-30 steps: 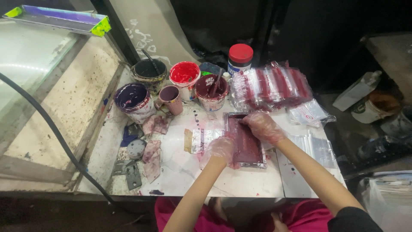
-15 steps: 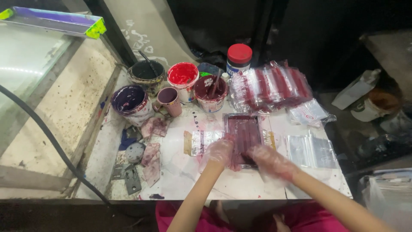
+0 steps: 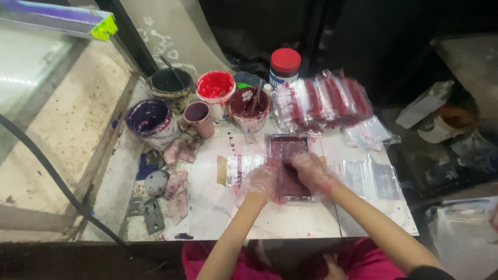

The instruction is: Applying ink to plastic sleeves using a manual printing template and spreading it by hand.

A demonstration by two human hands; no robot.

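The white worktop (image 3: 218, 207) is lit evenly and quite bright from above, with only soft, short shadows under the paint pots (image 3: 215, 93). The far part of the scene and the right side are very dark. A pale glare lies on the glass panel (image 3: 31, 72) at far left. Edges look bent from a wide lens, and fine detail is slightly soft

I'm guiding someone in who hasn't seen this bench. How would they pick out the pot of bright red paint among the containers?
Start at the white worktable and look to its far edge, where a cluster of paint pots stands. The bright red pot sits in the middle of that cluster, between a black bucket and a dark maroon pot. It alone is filled with vivid red.
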